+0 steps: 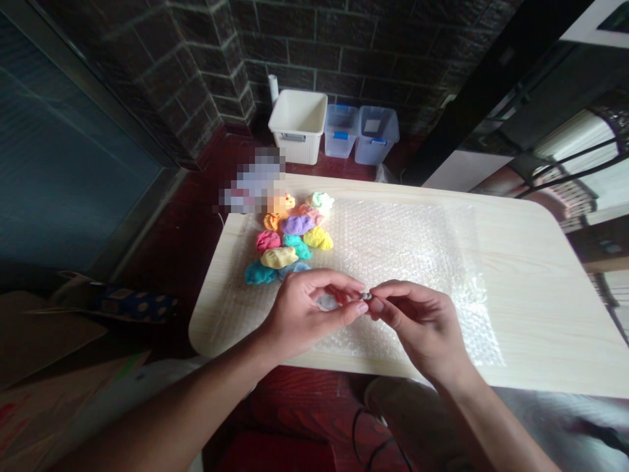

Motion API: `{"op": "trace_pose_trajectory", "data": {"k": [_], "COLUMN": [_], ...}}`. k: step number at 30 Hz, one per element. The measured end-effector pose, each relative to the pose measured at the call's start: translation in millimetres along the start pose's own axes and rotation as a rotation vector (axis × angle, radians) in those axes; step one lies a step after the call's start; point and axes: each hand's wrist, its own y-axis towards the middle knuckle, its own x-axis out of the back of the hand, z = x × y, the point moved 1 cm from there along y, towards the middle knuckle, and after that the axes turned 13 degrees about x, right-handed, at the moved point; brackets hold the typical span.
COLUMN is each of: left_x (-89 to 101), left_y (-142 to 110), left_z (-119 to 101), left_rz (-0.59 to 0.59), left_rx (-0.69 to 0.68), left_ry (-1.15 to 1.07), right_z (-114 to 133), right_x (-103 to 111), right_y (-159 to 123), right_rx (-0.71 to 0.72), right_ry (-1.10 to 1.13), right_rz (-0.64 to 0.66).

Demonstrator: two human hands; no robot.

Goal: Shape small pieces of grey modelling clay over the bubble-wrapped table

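Observation:
Over the near part of the bubble wrap, my left hand (307, 308) and my right hand (422, 321) meet at their fingertips. Both pinch a small grey piece (366, 296), which looks like modelling clay and is mostly covered by the fingers. A pale grey lump (327, 301) shows behind the left fingers, its shape partly hidden. Beyond my left hand lies a cluster of soft, clay-like lumps in several colours, among them a purple lump (297, 225), a yellow lump (318, 238), a cream lump (279, 257) and a teal lump (260, 273).
Bubble wrap (407, 236) covers much of the light wooden table (550, 295). Past the far edge, a white bin (299, 144) and two clear plastic boxes, one a blue-handled box (377, 147), stand by the brick wall. A pixelated patch hides something at the table's far left corner.

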Motion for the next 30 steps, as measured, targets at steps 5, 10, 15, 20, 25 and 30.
{"op": "trace_pose_trajectory", "data": {"k": [5,10,15,20,25,30], "left_x": [0.6,-0.1,0.3,1.0,1.8,1.5], "left_y": [-0.6,0.3,1.0,1.2,0.5,0.7], "left_z": [0.3,-1.1,-0.9,1.1,1.6,1.4], "left_rz": [-0.004,0.002,-0.005,-0.001,0.006,-0.017], "left_rx": [0.001,-0.002,-0.021,-0.040,-0.036,-0.004], "left_ry": [0.015,-0.027,-0.014,0.000,-0.024,-0.053], "right_z": [0.6,-1.8,-3.0,0.6,1.7,0.0], "right_x": [0.5,1.5,3.0,2.0,1.5,1.6], "right_y": [0.0,-0.5,-1.0,-0.1,-0.2,-0.8], "right_rx": [-0.007,-0.012,-0.028,-0.013,-0.017,-0.017], "right_ry": [0.000,0.019,-0.007,-0.070,-0.069,-0.037], "right_rz": [0.005,0.001,-0.016,-0.012,-0.019,-0.037]}}
